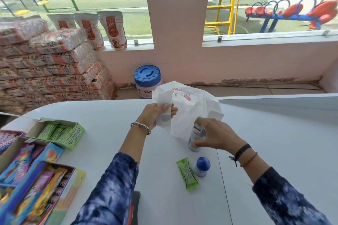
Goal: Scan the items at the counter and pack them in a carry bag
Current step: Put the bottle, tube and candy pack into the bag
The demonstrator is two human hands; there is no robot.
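Note:
A white plastic carry bag with red print stands on the white counter. My left hand holds up one of its handles at the left. My right hand grips a small white and blue container from above, upright at the bag's mouth. Nearer to me on the counter lie a green gum pack and an upright small bottle with a blue cap. These two stand apart from both hands.
Open display boxes of green gum and colourful sweets fill the counter's left side. A dark object lies at the near edge by my left sleeve. Beyond the counter stand a blue-lidded jar and stacked sacks.

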